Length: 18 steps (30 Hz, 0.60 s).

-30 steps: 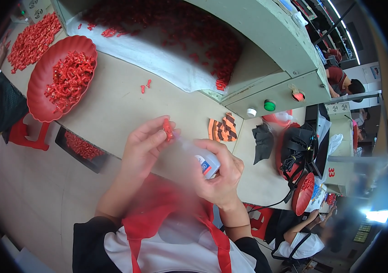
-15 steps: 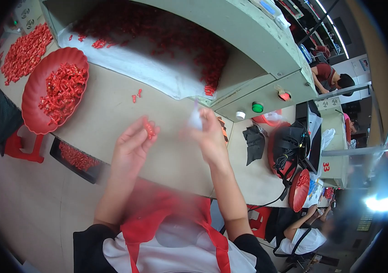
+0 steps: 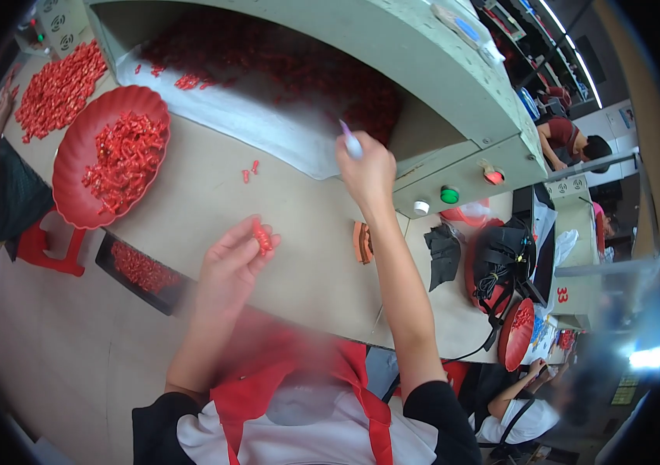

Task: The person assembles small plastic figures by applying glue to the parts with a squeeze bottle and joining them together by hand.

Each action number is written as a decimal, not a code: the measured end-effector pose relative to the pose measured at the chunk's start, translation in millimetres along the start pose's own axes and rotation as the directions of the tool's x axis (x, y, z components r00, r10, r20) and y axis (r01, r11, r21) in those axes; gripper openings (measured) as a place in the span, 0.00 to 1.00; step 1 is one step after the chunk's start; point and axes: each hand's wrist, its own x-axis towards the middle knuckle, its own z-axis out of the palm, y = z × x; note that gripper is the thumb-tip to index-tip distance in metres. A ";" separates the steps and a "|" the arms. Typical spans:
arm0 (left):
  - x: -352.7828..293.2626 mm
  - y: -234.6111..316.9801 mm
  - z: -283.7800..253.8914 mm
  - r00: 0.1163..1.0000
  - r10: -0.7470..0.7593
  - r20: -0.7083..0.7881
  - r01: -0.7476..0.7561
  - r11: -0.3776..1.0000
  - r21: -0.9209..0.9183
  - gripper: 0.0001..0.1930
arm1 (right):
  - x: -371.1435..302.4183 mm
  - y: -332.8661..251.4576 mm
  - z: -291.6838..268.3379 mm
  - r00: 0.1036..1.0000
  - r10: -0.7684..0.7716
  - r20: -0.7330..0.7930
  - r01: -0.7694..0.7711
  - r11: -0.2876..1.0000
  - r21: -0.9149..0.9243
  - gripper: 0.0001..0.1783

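Note:
Over the worktable (image 3: pixel 190 186), my left hand (image 3: pixel 229 260) pinches small glossy red pieces (image 3: pixel 262 237) between thumb and fingers; I cannot tell how many. My right hand (image 3: pixel 369 172) is closed round a slim white tool with a purple tip (image 3: pixel 352 142), like a pen or small brush. It reaches to the front edge of the open metal booth (image 3: pixel 454 77). Inside the booth, many red pieces (image 3: pixel 189 80) lie on a white sheet (image 3: pixel 237 128). Two loose red pieces (image 3: pixel 249 172) rest on the tabletop beyond my left hand.
At the left stand a red scalloped bowl (image 3: pixel 63 174) of red pieces and a heap (image 3: pixel 63 89) of more. Below the table edge is a black tray (image 3: pixel 163 298). Booth buttons (image 3: pixel 449 194), a black bag (image 3: pixel 500 260) and a striped object (image 3: pixel 362 242) are at the right. Other people sit nearby.
My right hand has moved up and away from my left hand, with the white tool, to the booth opening. My left hand still pinches the red pieces. The whole view has shifted slightly.

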 end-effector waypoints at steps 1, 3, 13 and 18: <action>1.9 -1.9 4.8 0.999 -0.012 0.033 0.011 0.999 0.044 0.17 | -25.1 -3.7 -13.1 0.998 0.033 0.054 -0.045 0.970 0.239 0.08; 4.6 -9.3 9.3 0.998 -0.022 0.051 0.019 0.998 0.068 0.16 | -80.6 -23.4 -41.3 0.953 0.078 0.293 -0.229 0.817 0.529 0.05; -3.7 -45.2 49.0 0.986 -0.044 0.162 -0.013 0.943 0.333 0.15 | -144.8 15.9 -68.6 0.968 -0.197 0.158 0.023 0.691 0.722 0.07; -11.8 -52.0 55.6 0.984 0.010 0.180 -0.088 0.899 0.429 0.15 | -156.2 22.8 -71.7 0.987 -0.118 0.111 -0.004 0.667 0.745 0.07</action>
